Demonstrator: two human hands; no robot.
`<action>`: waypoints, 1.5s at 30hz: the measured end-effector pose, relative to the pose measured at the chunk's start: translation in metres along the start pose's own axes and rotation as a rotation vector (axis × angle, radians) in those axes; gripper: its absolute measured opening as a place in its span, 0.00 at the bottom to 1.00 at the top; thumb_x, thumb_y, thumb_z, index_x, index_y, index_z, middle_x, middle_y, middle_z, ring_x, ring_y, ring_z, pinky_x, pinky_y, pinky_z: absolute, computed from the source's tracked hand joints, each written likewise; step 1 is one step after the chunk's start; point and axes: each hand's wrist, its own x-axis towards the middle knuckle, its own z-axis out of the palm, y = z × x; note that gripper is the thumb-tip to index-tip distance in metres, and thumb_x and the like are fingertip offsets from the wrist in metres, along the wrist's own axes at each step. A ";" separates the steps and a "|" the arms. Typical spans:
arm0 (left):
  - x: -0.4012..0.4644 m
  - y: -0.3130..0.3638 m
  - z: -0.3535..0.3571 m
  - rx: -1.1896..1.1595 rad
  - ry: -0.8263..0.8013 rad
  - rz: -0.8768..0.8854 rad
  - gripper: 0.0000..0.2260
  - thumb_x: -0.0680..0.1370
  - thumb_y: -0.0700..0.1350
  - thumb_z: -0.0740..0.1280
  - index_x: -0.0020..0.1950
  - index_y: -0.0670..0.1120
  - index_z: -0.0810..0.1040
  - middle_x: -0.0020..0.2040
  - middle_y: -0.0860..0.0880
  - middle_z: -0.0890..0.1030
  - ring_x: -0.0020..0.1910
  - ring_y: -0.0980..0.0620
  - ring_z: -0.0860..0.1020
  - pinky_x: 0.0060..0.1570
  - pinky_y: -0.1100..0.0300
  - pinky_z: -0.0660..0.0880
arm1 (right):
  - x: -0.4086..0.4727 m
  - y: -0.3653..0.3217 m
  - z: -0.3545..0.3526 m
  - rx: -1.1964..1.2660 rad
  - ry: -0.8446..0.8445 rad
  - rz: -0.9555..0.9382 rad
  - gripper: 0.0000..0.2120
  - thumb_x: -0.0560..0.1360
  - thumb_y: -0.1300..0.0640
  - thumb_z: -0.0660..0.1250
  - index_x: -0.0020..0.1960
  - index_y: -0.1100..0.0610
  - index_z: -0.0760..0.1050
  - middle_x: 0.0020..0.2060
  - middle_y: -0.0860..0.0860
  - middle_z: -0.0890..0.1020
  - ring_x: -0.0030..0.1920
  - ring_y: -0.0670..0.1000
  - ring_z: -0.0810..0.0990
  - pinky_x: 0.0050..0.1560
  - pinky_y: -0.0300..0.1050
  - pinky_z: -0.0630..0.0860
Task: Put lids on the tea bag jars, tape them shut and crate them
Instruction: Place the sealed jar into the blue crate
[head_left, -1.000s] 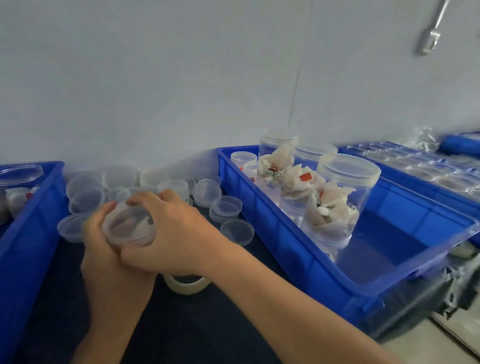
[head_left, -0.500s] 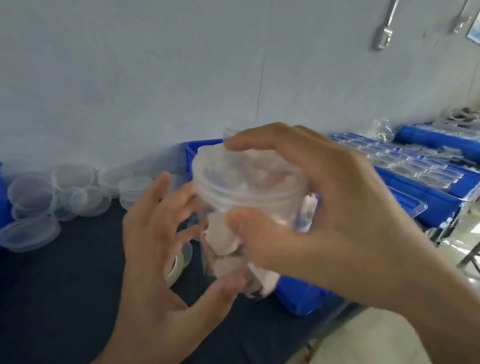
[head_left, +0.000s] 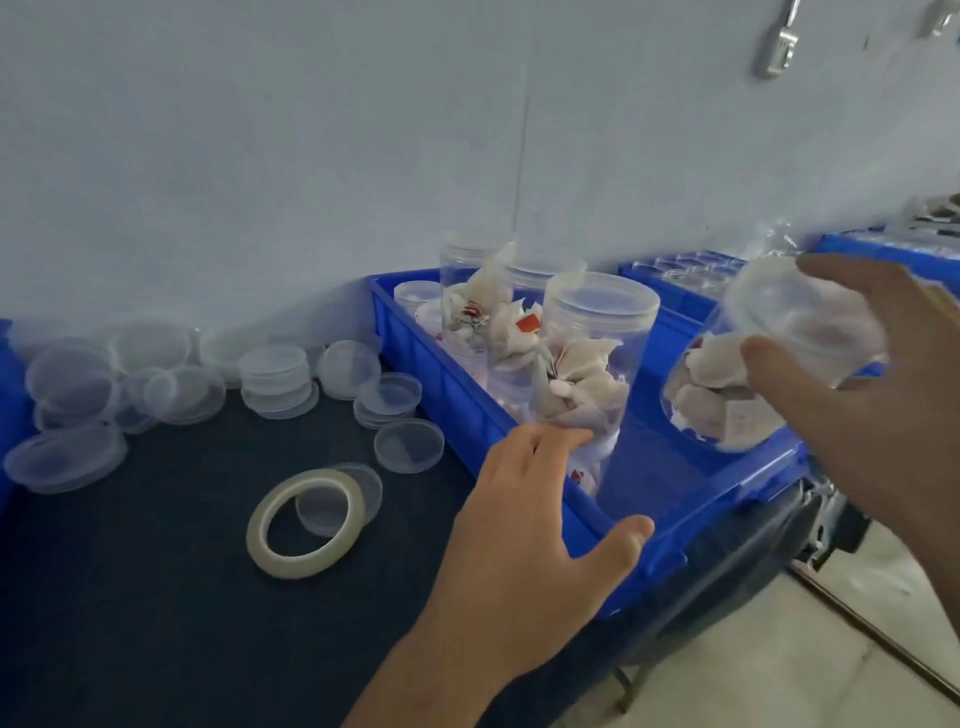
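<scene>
My right hand (head_left: 878, 410) grips a clear lidded jar of tea bags (head_left: 727, 395) by its top, tilted above the right end of the blue crate (head_left: 670, 519). My left hand (head_left: 524, 540) hovers over the crate's near left wall with fingers relaxed and spread, holding nothing. Three lidded jars of tea bags (head_left: 582, 374) stand in the crate's far part. A roll of clear tape (head_left: 306, 522) lies flat on the dark table (head_left: 156, 597), partly over a loose lid.
Several clear lids (head_left: 275, 379) lie piled and scattered along the wall at the back left. A blue bin edge (head_left: 8, 410) shows at far left. More blue crates (head_left: 685, 291) with clear lids stand behind on the right. The floor drops away at bottom right.
My right hand has carried the jar from in front of me rightward and over the crate. My left hand let go of the jar and dropped toward the crate's near wall.
</scene>
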 end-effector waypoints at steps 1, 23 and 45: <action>0.000 0.000 0.001 0.013 0.001 0.000 0.28 0.75 0.72 0.63 0.73 0.68 0.62 0.69 0.74 0.63 0.72 0.69 0.62 0.60 0.69 0.64 | 0.005 0.005 0.006 -0.049 -0.037 0.051 0.35 0.66 0.28 0.68 0.72 0.34 0.70 0.63 0.48 0.78 0.54 0.47 0.77 0.53 0.57 0.78; -0.002 -0.011 0.007 0.073 0.012 0.006 0.26 0.77 0.69 0.62 0.73 0.66 0.63 0.72 0.72 0.58 0.72 0.70 0.61 0.60 0.68 0.64 | 0.043 0.062 0.060 -0.350 -1.194 0.101 0.60 0.54 0.09 0.62 0.81 0.31 0.52 0.75 0.37 0.67 0.68 0.45 0.73 0.72 0.49 0.71; -0.001 -0.031 -0.009 0.108 -0.054 0.015 0.22 0.79 0.66 0.57 0.73 0.64 0.63 0.77 0.70 0.56 0.76 0.71 0.55 0.68 0.65 0.62 | 0.072 -0.019 0.097 0.098 -0.018 -0.017 0.32 0.66 0.32 0.72 0.67 0.41 0.78 0.61 0.50 0.77 0.53 0.50 0.77 0.52 0.44 0.70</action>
